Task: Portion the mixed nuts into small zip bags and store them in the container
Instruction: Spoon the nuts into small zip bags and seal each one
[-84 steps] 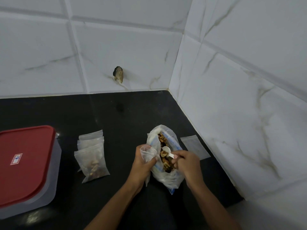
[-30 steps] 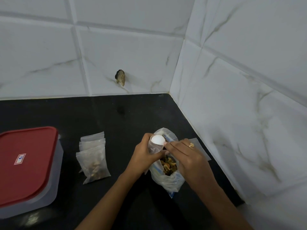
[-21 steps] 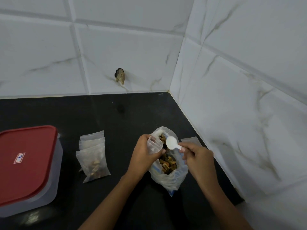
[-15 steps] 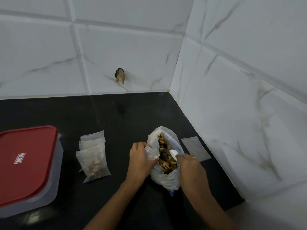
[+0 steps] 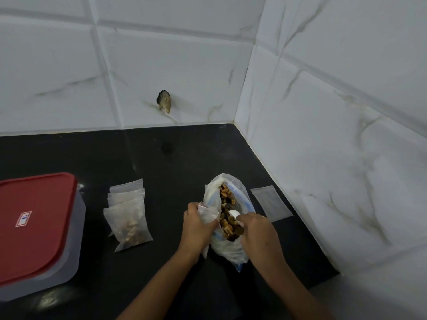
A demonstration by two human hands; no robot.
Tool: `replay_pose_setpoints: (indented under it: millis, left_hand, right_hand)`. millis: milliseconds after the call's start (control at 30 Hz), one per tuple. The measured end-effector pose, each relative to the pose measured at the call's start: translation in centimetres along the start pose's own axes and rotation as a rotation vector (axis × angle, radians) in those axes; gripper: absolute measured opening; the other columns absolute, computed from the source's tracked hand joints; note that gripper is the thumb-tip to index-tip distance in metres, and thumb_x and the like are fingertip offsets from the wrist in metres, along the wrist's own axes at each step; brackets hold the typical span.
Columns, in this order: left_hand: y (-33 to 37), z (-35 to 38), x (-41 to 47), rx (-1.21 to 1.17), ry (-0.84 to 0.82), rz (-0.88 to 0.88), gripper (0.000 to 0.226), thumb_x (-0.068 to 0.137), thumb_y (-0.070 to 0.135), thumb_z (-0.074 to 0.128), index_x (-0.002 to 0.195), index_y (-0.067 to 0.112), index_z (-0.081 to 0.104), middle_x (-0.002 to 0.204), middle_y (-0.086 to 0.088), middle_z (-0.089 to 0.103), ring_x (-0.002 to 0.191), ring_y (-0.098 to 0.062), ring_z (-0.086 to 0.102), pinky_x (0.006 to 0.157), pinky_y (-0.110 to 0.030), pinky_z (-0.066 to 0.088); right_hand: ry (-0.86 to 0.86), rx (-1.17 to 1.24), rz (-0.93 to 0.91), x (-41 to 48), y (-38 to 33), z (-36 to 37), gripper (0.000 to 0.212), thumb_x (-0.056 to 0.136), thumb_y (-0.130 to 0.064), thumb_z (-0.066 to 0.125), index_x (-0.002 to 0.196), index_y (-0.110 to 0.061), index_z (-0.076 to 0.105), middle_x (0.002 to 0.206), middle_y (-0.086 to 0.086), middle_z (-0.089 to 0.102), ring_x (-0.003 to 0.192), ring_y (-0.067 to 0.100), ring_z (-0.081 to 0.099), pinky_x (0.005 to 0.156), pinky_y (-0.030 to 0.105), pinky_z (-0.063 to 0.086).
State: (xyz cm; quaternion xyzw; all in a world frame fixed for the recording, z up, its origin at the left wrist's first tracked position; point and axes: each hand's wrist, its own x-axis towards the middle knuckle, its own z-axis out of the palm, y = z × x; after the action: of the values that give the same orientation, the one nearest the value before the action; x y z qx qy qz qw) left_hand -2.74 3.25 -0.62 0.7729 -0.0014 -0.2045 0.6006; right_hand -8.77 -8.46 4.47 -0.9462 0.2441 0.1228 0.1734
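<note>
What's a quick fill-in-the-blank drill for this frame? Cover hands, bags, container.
1. The container wears a lid coloured ____.
2. The right hand dips a white scoop into the big bag of ____.
3. The left hand grips a small zip bag on the big bag's ____ side.
4. A flat empty zip bag lies between the big bag and the tiled ____.
Missing words: red; nuts; left; wall.

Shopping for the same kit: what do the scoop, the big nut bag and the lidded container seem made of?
The scoop: plain white, smooth, probably plastic. The big nut bag: thin clear plastic film, creased, nuts showing through. The container: frosted translucent plastic wall; its lid looks like opaque red plastic, faintly glossy.
</note>
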Motion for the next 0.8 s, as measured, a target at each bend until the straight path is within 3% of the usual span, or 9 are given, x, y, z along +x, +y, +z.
replay_pose_setpoints:
  millis: [133, 233, 333, 400, 467, 567, 700, 800]
  left_hand:
    - [-0.5, 0.2, -0.4, -0.135, -0.008, -0.034, 0.055, 0.076, 0.025, 0.073, 0.121, 0.022, 0.041, 0.123, -0.003, 0.047, 0.111, -0.019, 0.053, 0.088, -0.045, 0.053]
    - [-0.6, 0.5, -0.5, -0.207, -0.017, -0.028, 0.051, 0.077, 0.021, 0.072, 0.119, 0.021, 0.041, 0.123, -0.003, 0.048, 0.111, -0.019, 0.053, 0.088, -0.045, 0.054]
    - [-0.7, 0.8, -0.5, -0.246, -0.034, -0.015, 0.048, 0.076, 0.019, 0.073, 0.112, 0.027, 0.043, 0.122, -0.004, 0.05, 0.11, -0.019, 0.055, 0.088, -0.045, 0.054]
    - [-0.5, 0.8, -0.5, -0.243, -0.046, 0.008, 0.044, 0.076, 0.019, 0.073, 0.107, 0.031, 0.043, 0.122, -0.004, 0.05, 0.11, -0.018, 0.055, 0.088, -0.044, 0.054]
    - [-0.4, 0.8, -0.5, -0.202, -0.051, 0.034, 0.044, 0.077, 0.019, 0.073, 0.106, 0.032, 0.042, 0.123, -0.003, 0.048, 0.111, -0.017, 0.053, 0.09, -0.043, 0.053]
    - [0.0, 0.5, -0.4, -0.092, -0.043, 0.082, 0.045, 0.078, 0.021, 0.072, 0.11, 0.028, 0.041, 0.121, 0.002, 0.041, 0.109, -0.011, 0.047, 0.091, -0.035, 0.051]
    - [0.4, 0.1, -0.4, 0.094, 0.011, 0.192, 0.049, 0.076, 0.024, 0.074, 0.112, 0.026, 0.041, 0.117, 0.007, 0.032, 0.108, -0.006, 0.04, 0.093, -0.028, 0.045]
    - [0.9, -0.1, -0.2, 0.235, 0.056, 0.291, 0.052, 0.072, 0.03, 0.077, 0.112, 0.027, 0.043, 0.114, 0.01, 0.036, 0.112, -0.006, 0.034, 0.094, -0.025, 0.039]
  right_hand:
    - [0.189, 0.178, -0.102, -0.7, 0.9, 1.1, 0.032, 0.091, -0.016, 0.051, 0.123, -0.016, 0.057, 0.122, 0.002, 0.057, 0.113, 0.013, 0.053, 0.096, 0.022, 0.045]
    - [0.235, 0.405, -0.092, -0.3, 1.3, 1.1, 0.026, 0.092, -0.009, 0.049, 0.114, -0.012, 0.064, 0.112, 0.003, 0.063, 0.098, 0.007, 0.057, 0.08, 0.009, 0.045]
    - [0.196, 0.643, 0.003, -0.2, 1.8, 0.7, 0.022, 0.09, -0.004, 0.052, 0.102, -0.011, 0.069, 0.094, 0.002, 0.065, 0.084, 0.007, 0.058, 0.078, 0.019, 0.051]
    - [0.127, 0.822, 0.122, 0.0, 2.0, 0.2, 0.021, 0.089, -0.002, 0.052, 0.094, -0.012, 0.07, 0.084, 0.005, 0.066, 0.072, 0.008, 0.058, 0.066, 0.02, 0.049]
    - [0.057, 0.969, 0.215, 0.3, 2.2, -0.3, 0.022, 0.09, 0.0, 0.05, 0.09, -0.009, 0.07, 0.077, 0.008, 0.067, 0.064, 0.01, 0.056, 0.058, 0.019, 0.045]
    - [-0.023, 1.113, 0.257, 0.3, 2.5, -1.1, 0.025, 0.09, 0.003, 0.047, 0.085, -0.005, 0.069, 0.073, 0.011, 0.065, 0.064, 0.013, 0.052, 0.059, 0.022, 0.042]
    - [-0.047, 1.142, 0.249, 0.2, 2.9, -1.8, 0.029, 0.091, 0.004, 0.045, 0.078, -0.009, 0.068, 0.078, 0.014, 0.065, 0.066, 0.015, 0.052, 0.061, 0.024, 0.042]
    - [-0.043, 1.168, 0.244, -0.1, 3.0, -2.3, 0.029, 0.091, 0.004, 0.044, 0.08, -0.009, 0.067, 0.078, 0.014, 0.064, 0.065, 0.014, 0.051, 0.061, 0.023, 0.041]
